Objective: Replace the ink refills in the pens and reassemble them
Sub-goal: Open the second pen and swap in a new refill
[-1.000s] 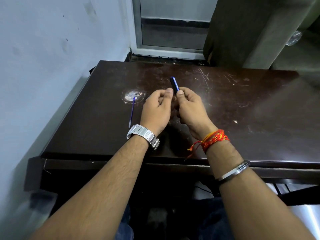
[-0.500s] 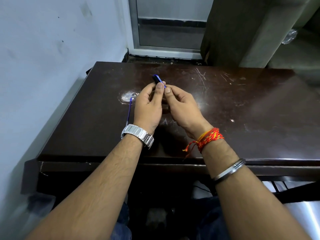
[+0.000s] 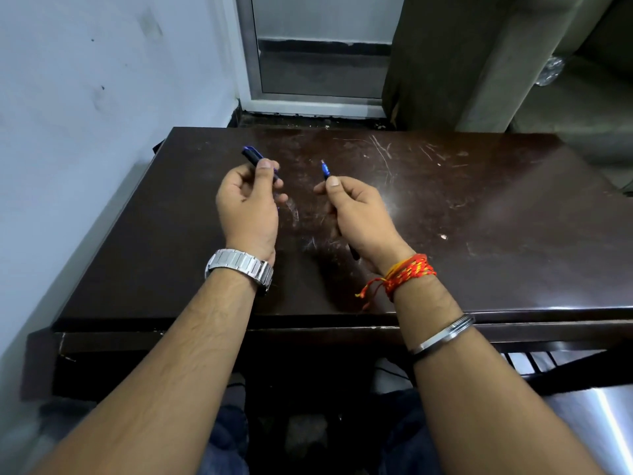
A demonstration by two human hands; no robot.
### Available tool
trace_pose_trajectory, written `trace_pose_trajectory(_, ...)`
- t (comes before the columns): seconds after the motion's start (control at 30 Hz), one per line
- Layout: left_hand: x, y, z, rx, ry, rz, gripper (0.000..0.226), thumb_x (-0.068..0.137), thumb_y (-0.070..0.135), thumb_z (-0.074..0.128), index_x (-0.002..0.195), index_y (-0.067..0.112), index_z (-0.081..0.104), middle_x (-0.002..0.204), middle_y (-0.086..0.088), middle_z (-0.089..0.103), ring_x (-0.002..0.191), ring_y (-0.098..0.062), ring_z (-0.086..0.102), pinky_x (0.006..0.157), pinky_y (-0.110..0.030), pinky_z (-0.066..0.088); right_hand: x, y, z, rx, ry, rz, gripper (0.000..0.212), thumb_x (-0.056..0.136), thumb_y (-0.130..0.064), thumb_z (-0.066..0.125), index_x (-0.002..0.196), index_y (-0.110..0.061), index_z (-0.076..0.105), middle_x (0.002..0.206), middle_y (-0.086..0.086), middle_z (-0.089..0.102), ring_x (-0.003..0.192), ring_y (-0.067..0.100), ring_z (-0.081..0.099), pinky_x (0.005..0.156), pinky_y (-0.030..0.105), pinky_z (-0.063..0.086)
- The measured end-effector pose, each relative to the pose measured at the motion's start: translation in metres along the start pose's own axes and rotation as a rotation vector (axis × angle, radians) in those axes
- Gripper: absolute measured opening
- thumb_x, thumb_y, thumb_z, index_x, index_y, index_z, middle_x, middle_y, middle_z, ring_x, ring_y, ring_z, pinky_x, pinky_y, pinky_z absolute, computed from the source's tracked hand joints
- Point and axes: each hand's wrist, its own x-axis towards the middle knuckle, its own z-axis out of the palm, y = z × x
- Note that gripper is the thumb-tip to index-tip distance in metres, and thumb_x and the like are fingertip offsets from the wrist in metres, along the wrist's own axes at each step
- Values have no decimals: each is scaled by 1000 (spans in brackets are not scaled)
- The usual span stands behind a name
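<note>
Nearest the camera, two bare forearms reach forward over knees in dark blue cloth that sit under the desk (image 3: 479,217). The right forearm wears a metal bangle (image 3: 442,334), and a red and orange thread (image 3: 409,272) is tied round the wrist beyond it. The left wrist carries a silver watch (image 3: 239,267). Both wrists are past the worn front edge of the dark brown desk, and the hands are raised over its scratched top, apart from each other with bare wood showing between them.

The left hand (image 3: 248,204) has its fingers curled and its thumb pressed on a dark pen piece (image 3: 252,156) with a blue edge. This piece sticks out past the thumb, slanting away and to the left. The right hand (image 3: 359,214) pinches a thin pen piece (image 3: 325,171) between thumb and forefinger, the other fingers curled in. Its blue pointed end stands up and away from the fingertips, and a dark end shows below the heel of the hand, close to the thread. The two pen pieces do not touch. Whether either piece holds a refill cannot be told.

Further on, the desk top shows pale scratches near its far edge. A grey-white wall (image 3: 85,97) runs along the left side of the desk. Behind the desk stands a door (image 3: 322,63) with a metal frame, and to its right a dark upright panel (image 3: 438,63).
</note>
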Motion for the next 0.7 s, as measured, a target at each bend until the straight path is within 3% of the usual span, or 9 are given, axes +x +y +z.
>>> trace_pose_trajectory(0.13, -7, -4, 5, 24, -136, -186, 15, 90, 14, 51, 76, 14, 50, 69, -4, 61, 53, -17, 54, 54, -33, 48, 2, -4, -1, 169, 106, -16, 19, 101, -24, 55, 88, -22, 69, 79, 2, 51, 69, 6, 50, 59, 23, 52)
trace_pose_trajectory(0.23, -15, -4, 10, 117, -213, -220, 12, 76, 20, 42, 67, 12, 41, 58, -5, 46, 45, -19, 40, 46, -31, 37, 3, -2, -3, 204, 148, -6, 13, 96, -24, 64, 86, -18, 68, 67, -6, 45, 67, 13, 42, 65, 33, 44)
trace_pose_trajectory(0.3, -21, -3, 12, 180, -269, -234, 11, 68, 24, 38, 63, 15, 39, 55, -4, 40, 44, -19, 34, 45, -29, 30, 4, -1, -5, 222, 177, -6, 11, 93, -23, 68, 84, -17, 66, 60, -12, 44, 60, 9, 42, 65, 35, 44)
trace_pose_trajectory(0.4, -28, -3, 14, 271, -324, -254, 14, 67, 30, 36, 57, 21, 36, 54, -2, 31, 48, -19, 26, 48, -34, 23, 4, -1, -6, 217, 173, -22, 4, 92, -20, 69, 90, -18, 66, 67, -7, 53, 60, 7, 49, 64, 33, 49)
trace_pose_trajectory(0.5, -30, -6, 17, 443, -366, -131, 28, 76, 43, 47, 60, 20, 45, 58, 3, 48, 57, -19, 44, 58, -39, 36, 4, -2, -4, 190, 163, -37, 8, 92, -16, 68, 87, -22, 68, 66, -9, 58, 61, 7, 53, 63, 29, 49)
trace_pose_trajectory(0.57, -32, -9, 17, 540, -358, -24, 32, 78, 50, 61, 68, 23, 47, 63, 9, 54, 56, -2, 50, 59, -23, 40, 5, -3, -5, 204, 179, -24, 11, 92, -14, 67, 84, -21, 69, 69, -6, 61, 65, 10, 56, 62, 30, 51)
trace_pose_trajectory(0.63, -32, -10, 16, 571, -347, 69, 34, 81, 40, 70, 71, 28, 40, 68, 9, 57, 52, 3, 49, 53, -14, 38, 6, -3, -7, 216, 203, -1, 11, 92, -14, 67, 82, -19, 70, 71, -1, 60, 65, 13, 56, 60, 30, 52)
trace_pose_trajectory(0.7, -32, -10, 15, 588, -355, 136, 37, 81, 28, 73, 71, 30, 38, 74, 7, 62, 54, 0, 52, 57, -17, 42, 6, -2, -8, 213, 216, 3, 8, 89, -17, 70, 81, -17, 71, 66, 0, 58, 59, 12, 55, 54, 26, 49)
